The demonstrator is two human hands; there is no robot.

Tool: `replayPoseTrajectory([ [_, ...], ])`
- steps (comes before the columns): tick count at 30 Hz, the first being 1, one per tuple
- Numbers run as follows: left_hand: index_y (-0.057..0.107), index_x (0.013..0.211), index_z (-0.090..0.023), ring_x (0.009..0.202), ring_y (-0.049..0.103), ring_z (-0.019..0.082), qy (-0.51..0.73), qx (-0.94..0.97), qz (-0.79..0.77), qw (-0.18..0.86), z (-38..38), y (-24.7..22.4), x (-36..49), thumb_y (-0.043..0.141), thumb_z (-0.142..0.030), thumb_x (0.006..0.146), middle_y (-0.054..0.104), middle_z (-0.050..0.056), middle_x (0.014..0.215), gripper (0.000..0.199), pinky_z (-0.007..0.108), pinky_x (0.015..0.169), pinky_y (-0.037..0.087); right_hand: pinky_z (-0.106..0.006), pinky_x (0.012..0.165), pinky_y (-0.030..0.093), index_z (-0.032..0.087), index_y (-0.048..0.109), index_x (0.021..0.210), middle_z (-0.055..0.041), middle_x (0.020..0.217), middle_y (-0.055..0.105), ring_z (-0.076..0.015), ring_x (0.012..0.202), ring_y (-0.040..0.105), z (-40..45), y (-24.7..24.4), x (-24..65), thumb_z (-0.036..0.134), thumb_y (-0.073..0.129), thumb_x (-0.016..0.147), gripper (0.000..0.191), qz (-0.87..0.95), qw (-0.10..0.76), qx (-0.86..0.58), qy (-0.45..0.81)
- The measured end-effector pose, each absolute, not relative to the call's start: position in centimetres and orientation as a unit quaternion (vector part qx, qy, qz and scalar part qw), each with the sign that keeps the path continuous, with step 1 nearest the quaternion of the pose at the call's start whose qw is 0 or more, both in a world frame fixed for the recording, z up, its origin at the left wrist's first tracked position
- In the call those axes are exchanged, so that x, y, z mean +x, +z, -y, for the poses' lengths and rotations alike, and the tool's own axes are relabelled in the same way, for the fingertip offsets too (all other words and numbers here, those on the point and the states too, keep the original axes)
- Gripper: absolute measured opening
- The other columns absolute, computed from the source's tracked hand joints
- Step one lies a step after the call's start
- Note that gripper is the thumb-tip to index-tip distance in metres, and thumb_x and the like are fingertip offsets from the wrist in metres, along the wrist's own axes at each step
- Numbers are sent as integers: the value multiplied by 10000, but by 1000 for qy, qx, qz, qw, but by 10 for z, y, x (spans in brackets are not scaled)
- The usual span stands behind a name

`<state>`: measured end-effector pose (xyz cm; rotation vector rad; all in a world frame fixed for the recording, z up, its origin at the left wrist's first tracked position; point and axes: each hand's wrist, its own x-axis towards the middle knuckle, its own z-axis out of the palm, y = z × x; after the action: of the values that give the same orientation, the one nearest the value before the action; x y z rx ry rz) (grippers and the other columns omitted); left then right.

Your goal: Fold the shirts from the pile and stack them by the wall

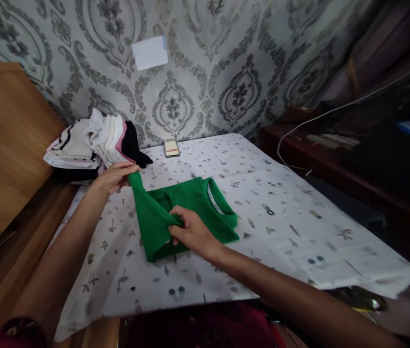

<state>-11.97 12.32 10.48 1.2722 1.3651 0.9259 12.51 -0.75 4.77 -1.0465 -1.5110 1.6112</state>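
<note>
A green T-shirt (186, 195), partly folded, lies on the white patterned cloth (281, 232). Its collar, with a pale label strip inside, faces right. At the shirt's far left corner, my left hand (116, 176) pinches the fabric and lifts it off the surface. My right hand (190, 229) is closed on a fold of the same shirt near its middle, thumb and forefinger on the edge. The raised left part stands up between both hands. Some of my right fingertips are hidden by the fabric.
Behind my left hand, a pile of folded clothes (78, 145) sits by a wooden panel (5, 145). A small card-like item (171, 148) lies near the patterned wall (205, 72). On the right, a white cable (321, 113) hangs by a dark red shelf (285, 140).
</note>
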Motion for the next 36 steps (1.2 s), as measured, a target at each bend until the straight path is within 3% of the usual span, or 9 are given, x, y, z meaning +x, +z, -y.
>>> replayPoseTrajectory([
  [5, 718, 844, -97, 595, 626, 104, 341, 529, -501, 594, -155, 87, -54, 844, -314, 712, 702, 62, 746, 284, 201, 554, 524, -264, 533, 543, 223, 473, 816, 47, 666, 563, -140, 583, 645, 12, 30, 181, 179, 534, 711, 130, 510, 399, -435, 626],
  [8, 721, 870, -93, 709, 677, 135, 273, 550, -470, 634, -165, 71, -26, 850, -158, 655, 720, 70, 789, 259, 240, 694, 563, -277, 520, 559, 228, 458, 840, 50, 674, 549, -153, 573, 668, 15, 16, 200, 201, 533, 725, 139, 487, 405, -458, 624],
  [10, 718, 869, -100, 707, 667, 134, 239, 583, -473, 616, -169, 62, -13, 826, -104, 629, 706, 52, 753, 264, 239, 681, 543, -285, 524, 570, 229, 443, 863, 38, 724, 575, -156, 573, 681, 18, 10, 207, 224, 528, 747, 143, 476, 403, -461, 632],
  [14, 700, 846, -111, 586, 560, 111, 240, 656, -528, 483, -182, 53, 4, 778, -194, 674, 623, 6, 636, 206, 224, 538, 423, -289, 561, 586, 222, 449, 910, 3, 831, 604, -158, 616, 707, 23, 9, 220, 280, 542, 778, 171, 460, 416, -451, 642],
  [19, 689, 864, -151, 709, 593, 157, 262, 696, -503, 440, -194, 45, 22, 734, -415, 719, 668, 23, 786, 305, 269, 662, 464, -331, 611, 600, 216, 500, 985, -45, 958, 624, -215, 736, 740, 30, 10, 239, 388, 644, 768, 312, 437, 448, -461, 629],
  [22, 671, 835, -166, 681, 594, 170, 231, 702, -490, 462, -195, 32, 35, 670, -499, 762, 646, 11, 736, 342, 287, 664, 471, -330, 588, 585, 225, 501, 950, -17, 825, 643, -216, 689, 732, 34, 5, 249, 437, 697, 745, 354, 425, 444, -467, 636],
  [26, 629, 750, -169, 596, 555, 159, 211, 704, -499, 460, -194, 16, 46, 642, -481, 786, 581, -8, 633, 315, 277, 606, 445, -289, 477, 520, 236, 466, 874, 33, 604, 593, -193, 551, 686, 35, -5, 252, 459, 698, 743, 348, 439, 400, -478, 647],
  [32, 637, 872, -177, 667, 599, 168, 208, 700, -495, 471, -197, 12, 48, 558, -471, 860, 645, 16, 758, 304, 282, 646, 476, -268, 436, 480, 239, 422, 858, -14, 722, 682, -161, 512, 663, 36, -6, 252, 502, 660, 739, 374, 456, 368, -501, 637],
  [36, 634, 785, -170, 627, 552, 156, 185, 713, -490, 467, -201, 12, 50, 612, -432, 831, 607, 0, 681, 267, 268, 616, 441, -270, 383, 385, 213, 493, 999, 21, 580, 631, -155, 406, 558, 37, 8, 266, 541, 569, 813, 384, 529, 322, -560, 550],
])
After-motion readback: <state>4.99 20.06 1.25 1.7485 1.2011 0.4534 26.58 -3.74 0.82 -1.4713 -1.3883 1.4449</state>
